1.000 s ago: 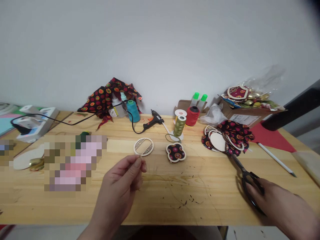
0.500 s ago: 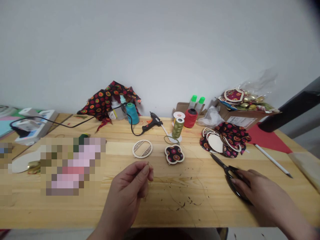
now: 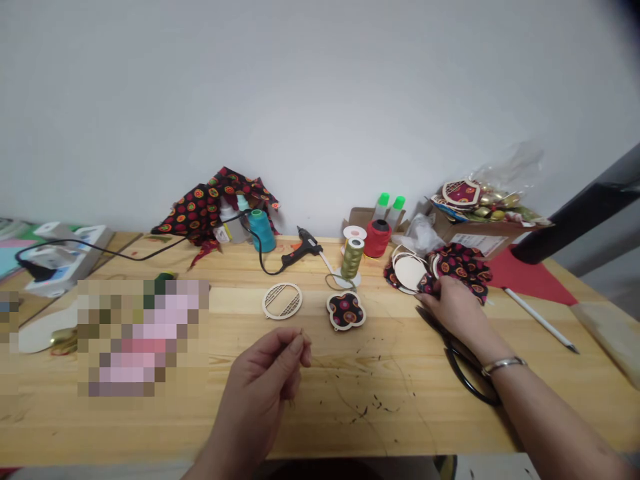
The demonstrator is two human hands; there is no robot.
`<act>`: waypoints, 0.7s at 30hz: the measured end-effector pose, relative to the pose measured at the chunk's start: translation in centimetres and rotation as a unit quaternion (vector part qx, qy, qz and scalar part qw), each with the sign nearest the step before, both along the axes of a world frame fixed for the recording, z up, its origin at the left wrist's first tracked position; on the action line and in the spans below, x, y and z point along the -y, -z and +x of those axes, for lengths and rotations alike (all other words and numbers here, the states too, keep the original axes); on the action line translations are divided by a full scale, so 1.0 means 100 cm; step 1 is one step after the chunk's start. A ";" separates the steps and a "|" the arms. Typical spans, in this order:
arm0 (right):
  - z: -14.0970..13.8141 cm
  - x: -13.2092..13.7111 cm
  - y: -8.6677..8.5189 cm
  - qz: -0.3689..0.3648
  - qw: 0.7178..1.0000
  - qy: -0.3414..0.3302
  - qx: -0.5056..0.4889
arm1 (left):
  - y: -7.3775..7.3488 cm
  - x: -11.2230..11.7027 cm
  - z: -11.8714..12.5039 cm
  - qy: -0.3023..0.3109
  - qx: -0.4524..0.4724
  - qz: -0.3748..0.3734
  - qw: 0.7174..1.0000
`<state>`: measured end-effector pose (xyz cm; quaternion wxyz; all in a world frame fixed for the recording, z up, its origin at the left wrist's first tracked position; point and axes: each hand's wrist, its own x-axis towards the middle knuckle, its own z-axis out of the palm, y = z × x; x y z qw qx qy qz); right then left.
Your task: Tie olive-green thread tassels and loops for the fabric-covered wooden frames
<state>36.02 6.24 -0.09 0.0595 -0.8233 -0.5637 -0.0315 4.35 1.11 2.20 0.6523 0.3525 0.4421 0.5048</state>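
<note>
Your left hand (image 3: 273,377) pinches, thumb to forefinger, what looks like a thin thread (image 3: 302,331) over the near-middle worktop (image 3: 150,427). Your right hand (image 3: 457,308) is at the patterned fabric (image 3: 463,263), far right, just past the scissors (image 3: 447,339); fingertips hidden, can't tell the grip. Fabric: likely light, floppy; pinch an edge. Round pale pieces (image 3: 410,273): probably stiff, fragile; take rims.

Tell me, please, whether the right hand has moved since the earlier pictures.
Yes: judged against the pen, the right hand has moved left and farther forward, from the scissors to the fabric.
</note>
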 end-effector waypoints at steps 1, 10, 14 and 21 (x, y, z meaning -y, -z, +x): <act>-0.003 -0.004 -0.002 -0.002 1.000 -0.004 0.001 | 0.000 0.000 0.000 0.001 0.000 -0.001 1.000; -0.078 0.033 -0.030 -0.009 0.986 -0.154 -0.055 | -0.001 -0.001 -0.004 -0.012 0.005 0.002 1.000; -0.132 0.065 -0.019 -0.038 0.909 -0.344 -0.231 | -0.002 -0.003 -0.001 -0.011 0.020 0.001 1.000; -0.178 0.062 0.000 -0.001 0.924 -0.371 -0.090 | -0.003 -0.003 -0.005 -0.049 0.014 0.015 0.999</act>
